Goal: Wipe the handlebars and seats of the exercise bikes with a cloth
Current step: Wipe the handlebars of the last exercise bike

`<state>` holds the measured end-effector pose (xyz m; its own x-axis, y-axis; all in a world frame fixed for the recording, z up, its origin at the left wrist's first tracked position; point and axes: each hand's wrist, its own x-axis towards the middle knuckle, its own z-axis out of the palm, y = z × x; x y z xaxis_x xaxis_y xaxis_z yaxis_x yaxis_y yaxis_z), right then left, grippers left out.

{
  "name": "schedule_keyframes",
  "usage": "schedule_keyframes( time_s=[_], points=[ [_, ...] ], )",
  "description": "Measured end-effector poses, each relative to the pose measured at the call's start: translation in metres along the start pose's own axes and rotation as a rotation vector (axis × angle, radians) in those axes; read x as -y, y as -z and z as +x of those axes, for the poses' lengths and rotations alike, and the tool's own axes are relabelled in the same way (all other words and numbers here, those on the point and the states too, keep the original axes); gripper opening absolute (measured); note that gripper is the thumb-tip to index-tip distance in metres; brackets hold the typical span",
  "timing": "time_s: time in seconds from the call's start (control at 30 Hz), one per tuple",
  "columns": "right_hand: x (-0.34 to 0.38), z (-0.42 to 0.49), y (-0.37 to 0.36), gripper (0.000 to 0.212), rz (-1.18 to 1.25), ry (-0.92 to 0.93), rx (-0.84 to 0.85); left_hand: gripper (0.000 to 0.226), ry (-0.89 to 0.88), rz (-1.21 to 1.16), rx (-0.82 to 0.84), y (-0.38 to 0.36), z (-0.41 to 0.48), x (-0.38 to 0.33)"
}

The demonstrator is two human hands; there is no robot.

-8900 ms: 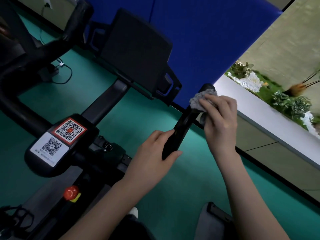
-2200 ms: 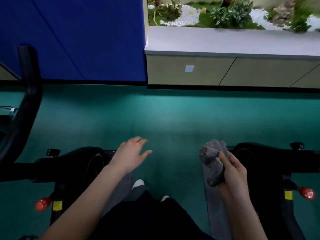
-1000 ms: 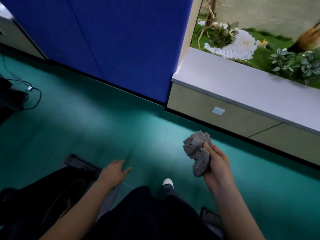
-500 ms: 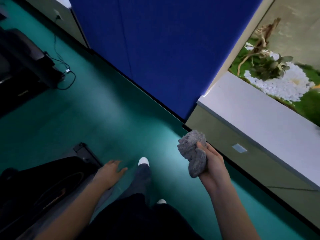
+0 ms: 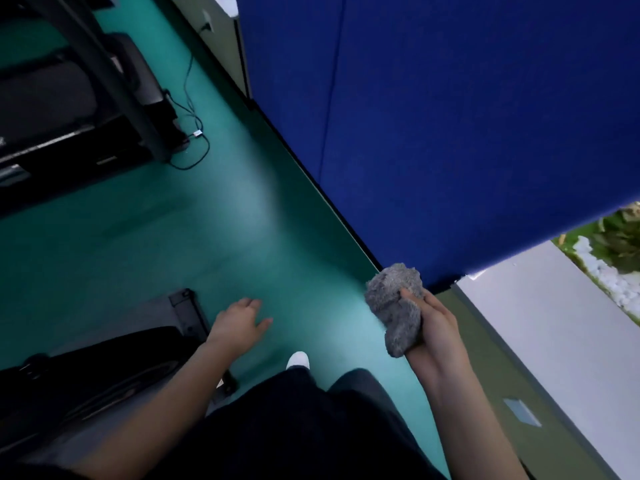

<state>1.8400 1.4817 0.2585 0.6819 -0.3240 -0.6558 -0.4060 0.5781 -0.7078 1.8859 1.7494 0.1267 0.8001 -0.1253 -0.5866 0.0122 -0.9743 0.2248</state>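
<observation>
Fingers of right hand (image 5: 434,323) grip cloth (image 5: 396,306).

No text, label, brand or number can be read anywhere in view. A small pale sticker (image 5: 220,384) on the base of the exercise bike (image 5: 104,362) is too small and blurred to make out.
</observation>
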Motion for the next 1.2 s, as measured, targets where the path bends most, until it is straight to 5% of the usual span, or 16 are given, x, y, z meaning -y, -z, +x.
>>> schedule_keyframes(
  time_s=[0.33, 0.5, 0.73, 1.2],
  points=[
    [0.055, 0.101, -0.099, 0.009, -0.158, -0.137, 0.200, 0.056, 0.143, -0.134, -0.281, 0.074, 0.058, -0.002],
    [0.095, 0.155, -0.144, 0.030, -0.264, -0.200, 0.282, 0.058, 0.286, -0.210, -0.308, 0.102, 0.093, -0.016],
    [0.152, 0.227, -0.209, 0.031, -0.347, -0.217, 0.409, 0.056, 0.388, -0.288, -0.467, 0.150, 0.135, -0.044],
    [0.114, 0.276, -0.377, 0.028, -0.587, -0.304, 0.544, 0.058, 0.639, -0.423, -0.514, 0.198, 0.181, 0.051]
  ],
)
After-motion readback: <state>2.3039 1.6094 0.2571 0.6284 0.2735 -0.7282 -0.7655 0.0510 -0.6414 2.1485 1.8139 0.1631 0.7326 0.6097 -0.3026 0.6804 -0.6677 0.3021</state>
